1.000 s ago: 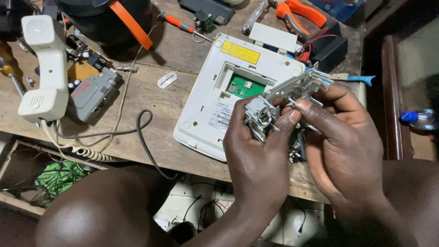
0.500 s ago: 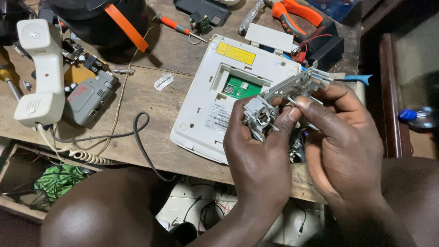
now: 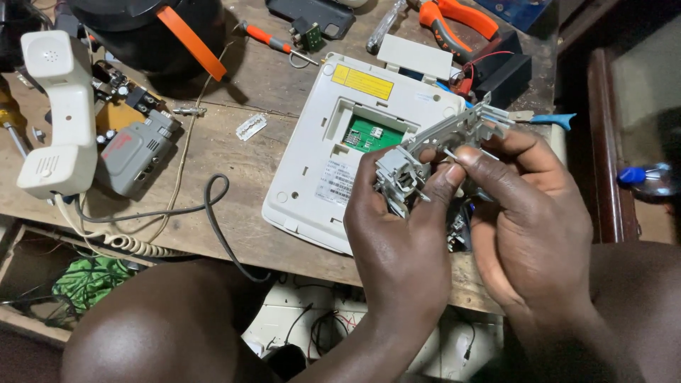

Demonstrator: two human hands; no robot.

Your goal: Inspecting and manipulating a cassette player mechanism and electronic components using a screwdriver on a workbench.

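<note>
A grey plastic mechanism (image 3: 433,152) is gripped by the left hand (image 3: 401,234) and right hand (image 3: 528,227) above an overturned white telephone base (image 3: 333,120).

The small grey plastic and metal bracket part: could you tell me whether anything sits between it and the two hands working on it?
Nothing visible does. The left hand and right hand both grip the small grey plastic and metal bracket part directly, held above the upturned white telephone base.

Since the earlier frames, the grey plastic mechanism (image 3: 440,152) sits slightly lower against the opened white telephone base (image 3: 340,142). The right hand (image 3: 528,227) thumb has shifted a little along its upper bar. The left hand (image 3: 401,241) grip shows no clear change.
</note>
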